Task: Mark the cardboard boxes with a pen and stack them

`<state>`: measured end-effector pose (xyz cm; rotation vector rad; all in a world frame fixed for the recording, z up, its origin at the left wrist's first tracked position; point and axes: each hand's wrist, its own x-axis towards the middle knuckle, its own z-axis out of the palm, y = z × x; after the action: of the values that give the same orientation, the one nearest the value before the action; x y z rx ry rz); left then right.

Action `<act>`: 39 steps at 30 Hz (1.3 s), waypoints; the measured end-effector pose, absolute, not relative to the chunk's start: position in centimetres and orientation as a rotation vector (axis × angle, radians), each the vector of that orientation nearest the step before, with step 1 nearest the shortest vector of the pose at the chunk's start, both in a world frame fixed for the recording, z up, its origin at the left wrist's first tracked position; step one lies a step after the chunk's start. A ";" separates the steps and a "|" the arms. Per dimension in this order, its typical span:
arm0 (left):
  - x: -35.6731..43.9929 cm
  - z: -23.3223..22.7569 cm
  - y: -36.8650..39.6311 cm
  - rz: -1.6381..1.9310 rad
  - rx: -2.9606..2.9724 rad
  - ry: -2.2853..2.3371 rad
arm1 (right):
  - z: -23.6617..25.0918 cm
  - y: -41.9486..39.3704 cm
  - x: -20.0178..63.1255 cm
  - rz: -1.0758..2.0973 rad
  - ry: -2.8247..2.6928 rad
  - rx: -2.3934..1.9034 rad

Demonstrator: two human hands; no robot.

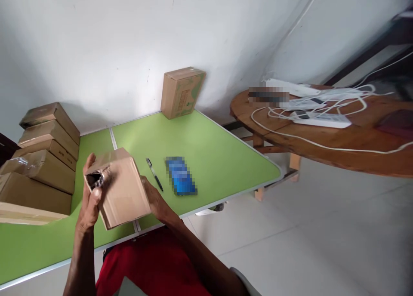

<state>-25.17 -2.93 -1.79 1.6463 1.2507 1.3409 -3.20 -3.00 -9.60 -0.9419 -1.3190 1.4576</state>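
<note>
Holding a small cardboard box (pixel 121 188) above the desk (pixel 206 154), left hand (pixel 88 201) and right hand (pixel 155 201) grip its sides; one end gapes unsealed, pen (pixel 154 174) lying just right.

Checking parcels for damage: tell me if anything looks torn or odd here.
The cardboard box, held between the left hand and right hand, has a ragged dark opening at its upper left corner. The stacked boxes look intact.

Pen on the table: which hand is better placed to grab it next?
Right, probably. The right hand holds the box on the side nearest the pen; the left hand grips the far side at the taped end.
</note>
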 end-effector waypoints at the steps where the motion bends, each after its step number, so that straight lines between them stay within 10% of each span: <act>1: -25.0 -1.7 -2.6 1.302 1.635 1.255 | -9.8 -3.0 -3.0 1.441 -1.333 -0.961; 39: -20.3 0.7 -0.6 1.168 1.813 1.336 | 1.5 0.5 -1.4 0.873 -1.270 -1.346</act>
<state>-20.27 -0.57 0.67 1.8130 1.3365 1.1682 -1.37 0.52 1.54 -1.3458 -1.2695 0.8732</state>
